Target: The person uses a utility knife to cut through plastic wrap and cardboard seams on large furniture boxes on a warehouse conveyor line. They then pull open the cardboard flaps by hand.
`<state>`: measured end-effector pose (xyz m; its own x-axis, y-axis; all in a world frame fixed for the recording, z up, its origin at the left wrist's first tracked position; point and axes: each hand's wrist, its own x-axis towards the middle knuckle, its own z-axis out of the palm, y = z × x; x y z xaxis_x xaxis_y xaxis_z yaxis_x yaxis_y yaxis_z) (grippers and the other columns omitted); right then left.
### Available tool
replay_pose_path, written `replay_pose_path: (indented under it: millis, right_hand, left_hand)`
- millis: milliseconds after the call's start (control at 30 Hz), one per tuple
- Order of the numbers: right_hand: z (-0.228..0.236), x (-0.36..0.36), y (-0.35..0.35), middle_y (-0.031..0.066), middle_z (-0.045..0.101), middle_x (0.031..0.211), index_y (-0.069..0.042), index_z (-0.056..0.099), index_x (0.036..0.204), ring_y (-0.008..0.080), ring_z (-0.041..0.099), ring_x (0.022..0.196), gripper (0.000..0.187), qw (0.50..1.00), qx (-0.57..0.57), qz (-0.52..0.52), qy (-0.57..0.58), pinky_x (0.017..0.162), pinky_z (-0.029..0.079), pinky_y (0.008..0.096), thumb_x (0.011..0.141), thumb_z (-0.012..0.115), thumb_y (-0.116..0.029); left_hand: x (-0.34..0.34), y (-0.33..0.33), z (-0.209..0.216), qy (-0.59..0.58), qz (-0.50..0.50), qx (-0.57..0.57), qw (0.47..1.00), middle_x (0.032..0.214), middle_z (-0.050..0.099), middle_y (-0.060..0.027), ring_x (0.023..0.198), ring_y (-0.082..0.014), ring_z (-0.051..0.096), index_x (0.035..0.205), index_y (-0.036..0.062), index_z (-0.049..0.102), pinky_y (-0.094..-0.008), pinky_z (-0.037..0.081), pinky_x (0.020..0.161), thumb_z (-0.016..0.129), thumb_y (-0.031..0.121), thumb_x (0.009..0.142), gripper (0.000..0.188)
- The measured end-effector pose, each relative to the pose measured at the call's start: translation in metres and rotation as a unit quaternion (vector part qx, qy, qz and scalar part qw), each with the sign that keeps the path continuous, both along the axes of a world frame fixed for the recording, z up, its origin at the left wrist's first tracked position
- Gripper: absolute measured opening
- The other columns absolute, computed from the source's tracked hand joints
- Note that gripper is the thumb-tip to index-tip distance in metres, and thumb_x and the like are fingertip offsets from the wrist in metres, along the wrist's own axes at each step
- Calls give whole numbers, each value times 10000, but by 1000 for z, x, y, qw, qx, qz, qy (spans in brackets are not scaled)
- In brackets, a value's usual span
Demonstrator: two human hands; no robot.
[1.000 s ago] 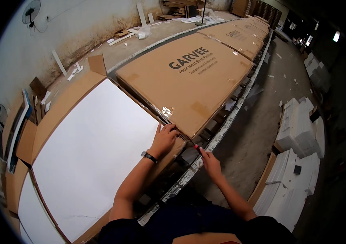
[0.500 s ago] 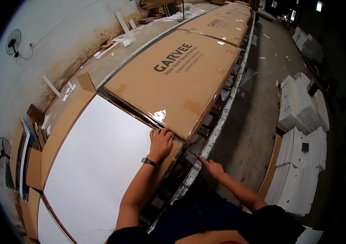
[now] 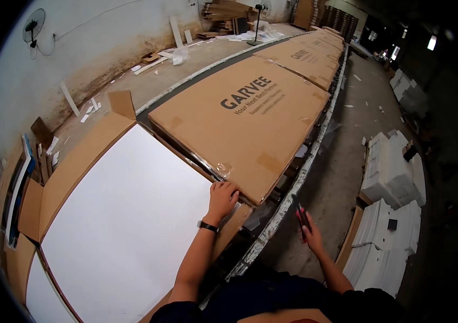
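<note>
Two things meet under the left hand (image 3: 222,197): a broad white flat panel (image 3: 127,226) lying in an open brown cardboard tray (image 3: 78,167), and a sealed flat brown cardboard carton (image 3: 242,121) just beyond the fingertips. The fingers (image 3: 229,187) lie spread and released on the panel's far corner, gripping nothing. The panel looks stiff, smooth and unwieldy, likely best lifted by its long edges. The right hand (image 3: 308,232), off the counter (image 3: 280,212), has its fingers clenched round a slim red-and-black tool (image 3: 302,215).
</note>
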<state>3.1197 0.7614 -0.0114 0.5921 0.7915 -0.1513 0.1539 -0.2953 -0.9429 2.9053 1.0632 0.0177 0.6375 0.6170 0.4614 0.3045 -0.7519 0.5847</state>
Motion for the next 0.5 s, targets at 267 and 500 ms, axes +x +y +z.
replay_pose_path:
  millis: [267, 500]
  right_hand:
    - [30, 121, 164, 77, 584, 806, -209, 375, 1325, 152, 542, 556, 395, 960, 134, -120, 216, 446, 464, 271, 938, 451, -235]
    - [21, 203, 231, 92, 567, 806, -251, 403, 1291, 169, 545, 541, 355, 970, 107, -138, 167, 439, 486, 295, 939, 420, -212]
  left_hand:
    - [-2, 4, -3, -27, -17, 0, 999, 862, 585, -57, 921, -269, 501, 839, 116, 613, -413, 336, 874, 587, 144, 763, 85]
    - [1, 6, -8, -29, -11, -4, 1000, 878, 601, -79, 914, -279, 516, 856, 92, 619, -407, 362, 848, 593, 123, 759, 105]
